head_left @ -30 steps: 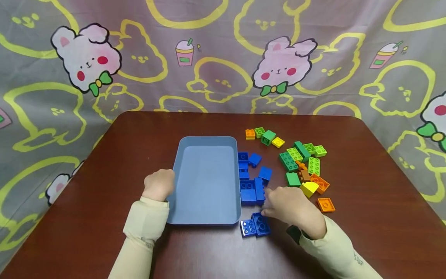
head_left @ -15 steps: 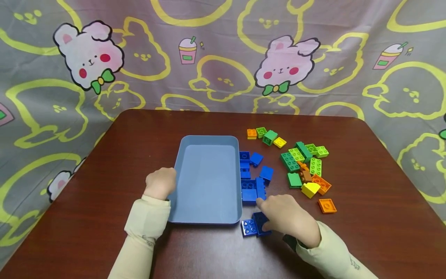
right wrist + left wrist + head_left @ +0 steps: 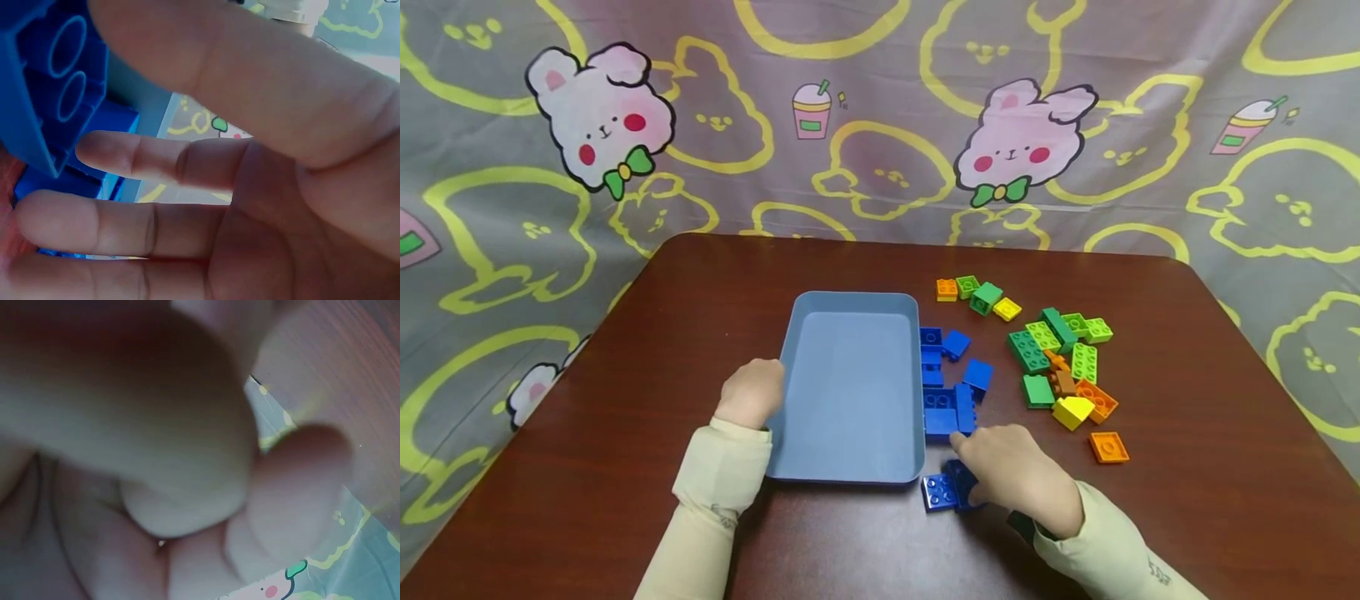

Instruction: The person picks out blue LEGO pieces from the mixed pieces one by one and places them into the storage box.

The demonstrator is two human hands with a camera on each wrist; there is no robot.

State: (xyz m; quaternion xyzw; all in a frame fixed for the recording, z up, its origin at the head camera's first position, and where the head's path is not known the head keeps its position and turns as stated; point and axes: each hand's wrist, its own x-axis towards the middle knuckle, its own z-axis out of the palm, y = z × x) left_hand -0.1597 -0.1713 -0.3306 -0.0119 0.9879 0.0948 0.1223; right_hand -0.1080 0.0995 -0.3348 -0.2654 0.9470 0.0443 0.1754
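Note:
A pale blue tray (image 3: 850, 298) with nothing in it lies on the dark wooden table. My left hand (image 3: 751, 392) grips its left rim with curled fingers; the left wrist view shows only those fingers (image 3: 156, 456) up close. My right hand (image 3: 1011, 471) rests over a blue brick (image 3: 958, 482) by the tray's front right corner. In the right wrist view the thumb lies across that blue brick (image 3: 44, 81), hollow side showing, with the fingers (image 3: 125, 225) stretched under it. A shiny blue brick (image 3: 937, 492) touches it on the left.
More blue bricks (image 3: 943, 408) line the tray's right wall. Further right is a loose pile of green, orange and yellow bricks (image 3: 1060, 358), with an orange flat brick (image 3: 1108, 447) nearest me. A cartoon-print cloth (image 3: 880, 125) hangs behind the table.
My right hand has slid left and towards me onto the blue brick at the tray's front corner. The left hand has stayed on the rim.

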